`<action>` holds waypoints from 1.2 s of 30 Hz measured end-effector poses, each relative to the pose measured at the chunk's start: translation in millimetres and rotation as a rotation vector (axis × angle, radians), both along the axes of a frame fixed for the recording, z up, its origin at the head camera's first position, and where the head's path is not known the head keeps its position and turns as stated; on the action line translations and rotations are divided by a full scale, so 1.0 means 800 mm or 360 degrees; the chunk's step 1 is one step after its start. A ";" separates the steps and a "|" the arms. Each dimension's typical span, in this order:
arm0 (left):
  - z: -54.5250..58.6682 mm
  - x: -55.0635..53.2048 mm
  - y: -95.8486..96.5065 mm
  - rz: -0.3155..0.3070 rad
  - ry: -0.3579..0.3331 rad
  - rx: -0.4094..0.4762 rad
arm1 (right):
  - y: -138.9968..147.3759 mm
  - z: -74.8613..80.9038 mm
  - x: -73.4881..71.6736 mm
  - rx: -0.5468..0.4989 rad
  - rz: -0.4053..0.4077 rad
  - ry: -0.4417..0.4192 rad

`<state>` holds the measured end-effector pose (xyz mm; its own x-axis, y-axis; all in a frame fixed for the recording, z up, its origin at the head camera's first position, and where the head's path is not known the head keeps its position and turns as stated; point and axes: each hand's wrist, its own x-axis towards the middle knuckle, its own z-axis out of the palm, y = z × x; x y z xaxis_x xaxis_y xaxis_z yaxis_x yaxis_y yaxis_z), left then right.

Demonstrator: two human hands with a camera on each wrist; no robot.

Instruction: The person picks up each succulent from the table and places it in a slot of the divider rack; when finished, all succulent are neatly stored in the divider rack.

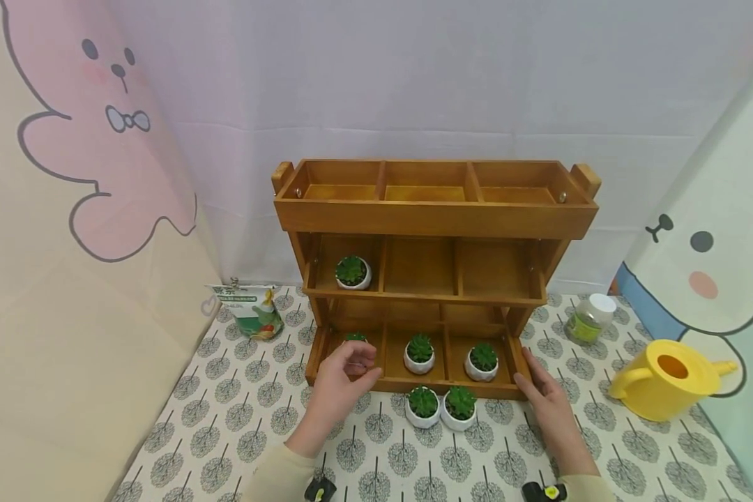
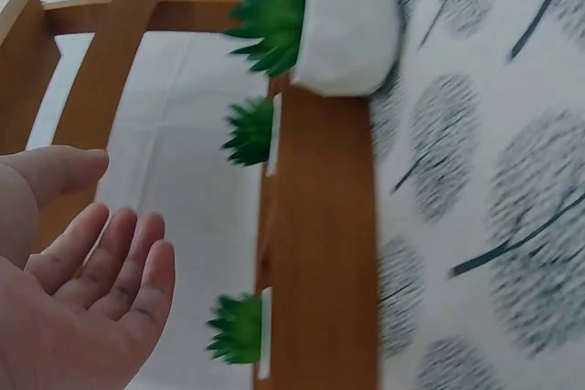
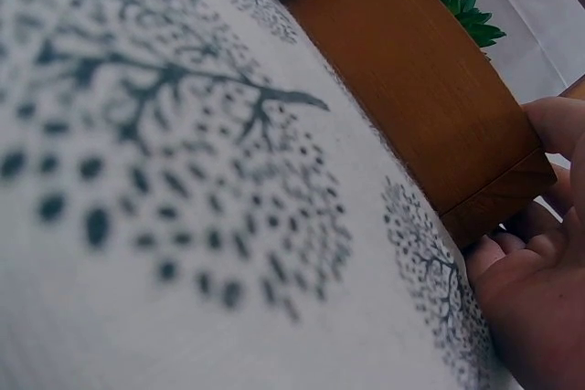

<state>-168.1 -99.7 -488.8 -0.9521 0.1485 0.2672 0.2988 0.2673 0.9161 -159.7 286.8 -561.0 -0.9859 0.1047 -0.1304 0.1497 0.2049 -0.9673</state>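
A three-tier wooden plant shelf [image 1: 436, 222] stands against the back curtain. My left hand [image 1: 345, 369] hovers by its bottom-left compartment, holding nothing, fingers loosely bent in the left wrist view. Behind that hand, a potted succulent [image 1: 355, 337] is mostly hidden. Two more succulents in white pots, the middle one [image 1: 420, 353] and the right one [image 1: 482, 362], sit in the bottom tier. My right hand [image 1: 547, 401] grips the bottom tier's right front corner [image 3: 501, 191], thumb over the edge and fingers along the outer side. Another succulent [image 1: 353, 272] occupies the middle tier's left compartment.
Two potted succulents, one left [image 1: 422, 406] and one right [image 1: 459, 408], stand side by side before the shelf on the tree-print cloth [image 1: 376, 457]. A yellow watering can [image 1: 662, 383] and a white-lidded jar [image 1: 591, 318] are at right; a printed packet [image 1: 249, 312] stands at left.
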 end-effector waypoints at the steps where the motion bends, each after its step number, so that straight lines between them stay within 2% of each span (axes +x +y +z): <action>1: -0.005 0.002 0.002 -0.0022 -0.0032 -0.0004 | 0.000 0.000 0.000 0.0000 0.0000 0.0002; 9: -0.038 0.019 0.021 -0.0196 -0.0157 0.0009 | 0.000 0.000 0.000 0.0008 0.0007 -0.0007; 15: -0.057 0.027 0.032 -0.0232 -0.0256 -0.0050 | 0.001 0.001 0.000 0.0001 -0.0001 -0.0017; 19: -0.063 0.030 0.036 -0.0257 -0.0292 -0.0098 | 0.001 0.000 0.001 0.0003 0.0004 -0.0008; 26: -0.064 0.032 0.045 -0.0305 -0.0339 -0.0141 | 0.002 -0.002 0.002 -0.0016 0.0003 0.0002; 36: -0.071 0.030 0.055 -0.0295 -0.0359 -0.0225 | -0.001 0.000 0.000 -0.0024 -0.0018 0.0029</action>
